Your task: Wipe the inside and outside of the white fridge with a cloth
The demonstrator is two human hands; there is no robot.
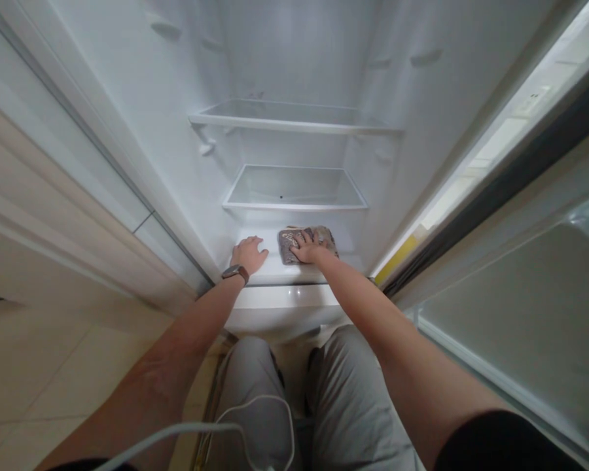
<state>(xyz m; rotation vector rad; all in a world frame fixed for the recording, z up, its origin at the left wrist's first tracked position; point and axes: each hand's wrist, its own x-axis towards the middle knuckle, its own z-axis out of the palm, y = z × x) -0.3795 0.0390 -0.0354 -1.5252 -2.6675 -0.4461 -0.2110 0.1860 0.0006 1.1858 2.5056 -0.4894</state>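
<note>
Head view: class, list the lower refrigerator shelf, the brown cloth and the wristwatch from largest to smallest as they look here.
1. Lower refrigerator shelf, widest of the three
2. Brown cloth, though the right hand covers part of it
3. Wristwatch, clearly smallest

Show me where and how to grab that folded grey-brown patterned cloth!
Probably pinch the left edge of the folded cloth, coming from the left: it lies flat on the white fridge surface, and the bare right hand covers its middle, leaving that edge free.

Matt cloth (286, 250), smooth plastic fridge liner (294, 49)
</note>
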